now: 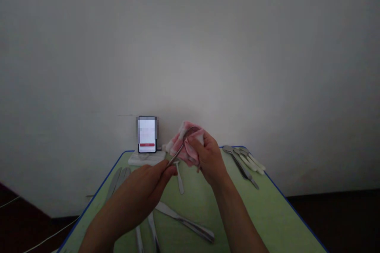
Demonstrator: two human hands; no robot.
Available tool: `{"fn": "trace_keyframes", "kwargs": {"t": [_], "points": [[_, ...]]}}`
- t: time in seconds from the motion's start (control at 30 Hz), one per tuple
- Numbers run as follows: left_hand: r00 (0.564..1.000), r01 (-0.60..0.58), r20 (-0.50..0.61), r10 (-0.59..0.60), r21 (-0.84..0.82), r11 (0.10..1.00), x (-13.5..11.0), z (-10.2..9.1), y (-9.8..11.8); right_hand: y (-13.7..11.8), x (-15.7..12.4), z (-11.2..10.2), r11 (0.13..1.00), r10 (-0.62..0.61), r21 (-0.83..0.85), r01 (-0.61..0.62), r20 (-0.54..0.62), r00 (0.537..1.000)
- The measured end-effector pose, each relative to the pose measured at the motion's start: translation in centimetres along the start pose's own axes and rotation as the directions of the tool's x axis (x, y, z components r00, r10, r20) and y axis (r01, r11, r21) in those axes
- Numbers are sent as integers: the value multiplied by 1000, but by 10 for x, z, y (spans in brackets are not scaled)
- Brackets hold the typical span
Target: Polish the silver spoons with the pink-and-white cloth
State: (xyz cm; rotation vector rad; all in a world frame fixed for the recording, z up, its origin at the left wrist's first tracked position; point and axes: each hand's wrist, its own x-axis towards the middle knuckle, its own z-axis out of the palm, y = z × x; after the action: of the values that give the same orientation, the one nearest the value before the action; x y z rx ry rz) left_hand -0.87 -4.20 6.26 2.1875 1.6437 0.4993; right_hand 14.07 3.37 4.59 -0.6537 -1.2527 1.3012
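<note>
My left hand (152, 180) is closed around the handle of a metal spoon (177, 154), which slants up and to the right above the table. The spoon's round bowl rests against a pink and white cloth (180, 141). My right hand (211, 160) grips the bunched cloth around the bowl, thumb pressing on the front. Folds of cloth hide part of the bowl. Below the hands, a small light-coloured utensil (179, 180) lies on the green table (192, 201), its upper end partly covered.
A lit phone (147, 132) stands upright on a white block (145, 159) by the wall. Metal spoons (237, 163) and white-handled cutlery (252, 163) lie at the back right. A table knife (187, 222) lies in front; more flat metal cutlery (114, 184) is partly behind my left arm.
</note>
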Motion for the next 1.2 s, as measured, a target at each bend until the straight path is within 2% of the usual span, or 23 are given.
{"fn": "trace_keyframes", "kwargs": {"t": [0.17, 0.27, 0.37, 0.47, 0.63, 0.83, 1.2], "points": [[1000, 2, 24, -3, 21, 1000, 0, 2, -3, -3, 1, -10, 1000, -8, -13, 9, 101, 995], [999, 7, 31, -8, 39, 999, 1, 4, -5, -10, 2, -20, 984, -35, -166, 64, 172, 984], [999, 31, 36, -34, 64, 997, 2, 4, -5, -14, 3, -29, 914, -81, -377, 149, 189, 979], [998, 40, 38, -43, 73, 997, 2, 1, -3, -17, 3, -34, 864, -107, -468, 188, 196, 975], [999, 33, 13, -33, 21, 999, 1, -4, -2, -20, 1, -33, 903, -82, -402, 152, 185, 979], [999, 30, -37, -30, 2, 1000, 1, -3, -2, -16, -2, -26, 966, -7, -256, 45, 148, 989], [1000, 7, -13, -7, 9, 1000, 3, -2, -1, -14, 0, -25, 960, -17, -274, 53, 133, 991]]}}
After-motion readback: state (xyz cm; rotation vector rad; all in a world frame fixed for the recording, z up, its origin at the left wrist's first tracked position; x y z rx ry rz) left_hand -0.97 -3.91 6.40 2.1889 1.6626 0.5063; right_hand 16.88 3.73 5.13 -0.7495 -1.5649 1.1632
